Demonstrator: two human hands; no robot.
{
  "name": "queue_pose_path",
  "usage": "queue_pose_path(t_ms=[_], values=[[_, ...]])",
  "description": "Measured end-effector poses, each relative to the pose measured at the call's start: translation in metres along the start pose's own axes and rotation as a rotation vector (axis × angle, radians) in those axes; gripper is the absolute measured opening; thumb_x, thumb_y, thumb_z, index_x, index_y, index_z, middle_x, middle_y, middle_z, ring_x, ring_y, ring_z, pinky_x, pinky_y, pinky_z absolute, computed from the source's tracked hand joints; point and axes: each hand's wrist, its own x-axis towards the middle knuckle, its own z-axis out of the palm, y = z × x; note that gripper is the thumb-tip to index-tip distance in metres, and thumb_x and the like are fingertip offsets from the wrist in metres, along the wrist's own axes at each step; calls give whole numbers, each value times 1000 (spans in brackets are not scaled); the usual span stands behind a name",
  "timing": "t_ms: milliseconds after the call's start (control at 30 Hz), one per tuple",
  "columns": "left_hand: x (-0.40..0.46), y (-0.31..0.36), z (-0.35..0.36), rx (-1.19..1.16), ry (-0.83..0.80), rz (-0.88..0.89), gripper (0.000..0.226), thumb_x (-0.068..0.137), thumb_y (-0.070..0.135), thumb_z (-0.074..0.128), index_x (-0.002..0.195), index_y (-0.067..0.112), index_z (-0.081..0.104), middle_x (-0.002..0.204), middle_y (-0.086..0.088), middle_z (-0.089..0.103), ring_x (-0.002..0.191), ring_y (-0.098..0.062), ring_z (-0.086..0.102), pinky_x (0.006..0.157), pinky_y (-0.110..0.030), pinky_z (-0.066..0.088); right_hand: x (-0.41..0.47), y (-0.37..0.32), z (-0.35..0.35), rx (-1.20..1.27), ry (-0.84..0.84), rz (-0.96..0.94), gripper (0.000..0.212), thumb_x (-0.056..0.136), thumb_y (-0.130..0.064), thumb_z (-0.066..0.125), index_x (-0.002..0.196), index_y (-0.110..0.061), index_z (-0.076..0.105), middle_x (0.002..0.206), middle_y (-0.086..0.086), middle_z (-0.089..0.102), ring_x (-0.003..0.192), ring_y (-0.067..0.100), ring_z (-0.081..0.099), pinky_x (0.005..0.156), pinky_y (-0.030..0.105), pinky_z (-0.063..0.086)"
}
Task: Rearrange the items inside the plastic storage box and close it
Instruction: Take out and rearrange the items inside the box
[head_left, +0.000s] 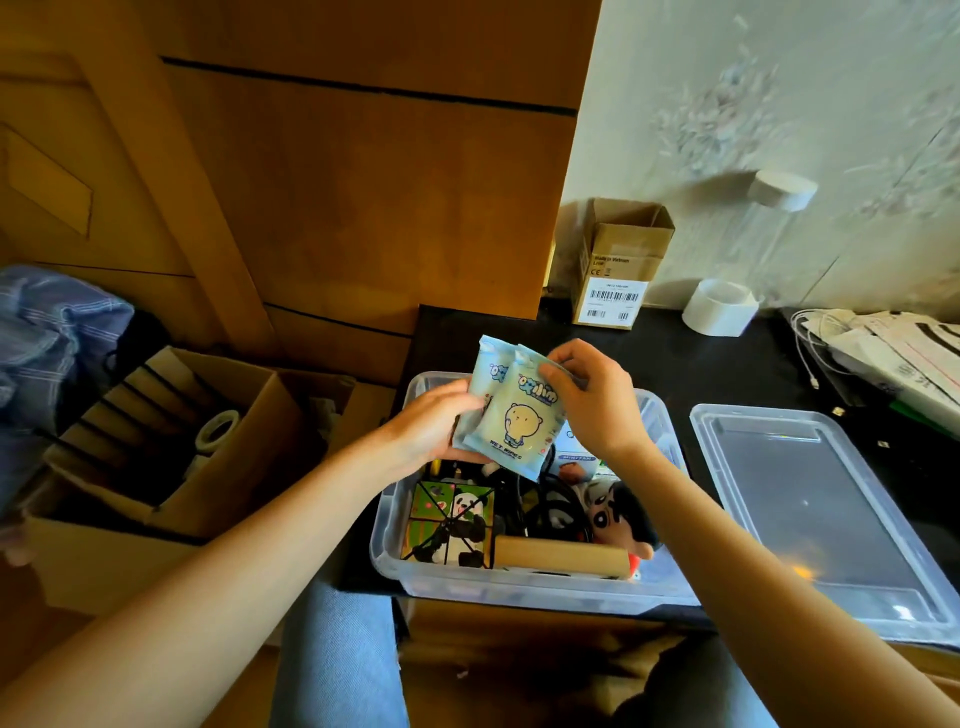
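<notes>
Down in the clear plastic storage box (395, 564), open at the table's near edge, sit a panda-print box (452, 522), black cables and a plush doll (621, 514). Just above it, the left hand (428, 428) cups two wet wipes packets (511, 410) from beneath, fingers wrapped round them, while the right hand (592, 400) pinches the front packet's top edge. The lid (810, 514) lies flat beside the box on the black table (727, 358). Further back, a small cardboard box (621, 262) and tape roll (719, 306) stand against the pale wall.

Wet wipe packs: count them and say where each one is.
2. The front wet wipe pack is pinched by the right hand; the rear wet wipe pack sits behind it against the left hand. More may hide in the storage box.
</notes>
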Motion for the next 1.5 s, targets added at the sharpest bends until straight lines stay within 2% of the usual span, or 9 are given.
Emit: queue_pose_path(t_ms=[100,167,333,433,533,700,933,1267,1500], values=[[-7,1,-2,154,-33,48,39,86,49,58,115,24,56,105,-1,70,95,-15,69,71,-30,58,4,-6,16,-4,16,-90,8,92,-16,56,84,-17,56,73,-12,60,66,-1,57,53,9,43],[-7,1,-1,369,97,167,37,77,37,75,108,27,56,104,5,67,88,-2,67,69,-20,55,7,-12,27,51,8,-119,8,92,-16,56,84,-18,57,73,-11,59,62,-2,53,53,11,42],[-15,4,-17,834,583,352,29,85,27,68,100,17,46,95,2,61,78,-13,61,61,-31,51,16,-13,48,-3,29,-6,10,96,-26,47,96,-19,54,84,-9,61,75,3,56,62,22,45],[-24,3,-27,997,720,382,31,87,33,61,94,18,36,95,-3,60,71,-18,60,50,-35,50,22,0,55,-464,-312,-12,19,95,-18,43,103,-16,60,101,4,65,92,22,60,74,30,46],[-27,-1,-32,986,758,385,31,88,33,60,96,18,33,106,-9,62,75,-21,60,47,-32,49,24,4,70,-703,-626,-117,28,95,-19,42,114,-17,64,115,5,64,104,25,58,89,38,49],[-28,-6,-34,781,772,329,31,89,32,60,101,14,37,112,-11,61,91,-28,64,61,-45,57,26,15,96,-857,-836,-310,44,95,-29,47,138,-24,40,135,7,50,117,29,50,93,43,46],[-25,-25,-17,543,766,386,28,89,22,62,101,17,38,120,-10,60,80,-11,59,48,-11,48,24,27,110,-1193,-985,-411,67,87,-28,62,144,-20,27,139,8,39,124,28,43,92,42,48],[-21,-35,-13,798,834,475,37,90,28,61,115,7,43,119,-9,61,79,-5,49,50,1,39,32,13,121,-1290,-1196,-415,46,87,-20,61,131,-14,47,129,6,51,104,24,48,83,29,41],[-24,-38,-11,919,835,558,31,85,22,68,101,4,47,91,-13,67,64,-17,62,36,-7,35,30,8,126,-1511,-1267,-549,47,89,-18,58,134,-14,44,137,6,45,125,28,42,94,34,41]])
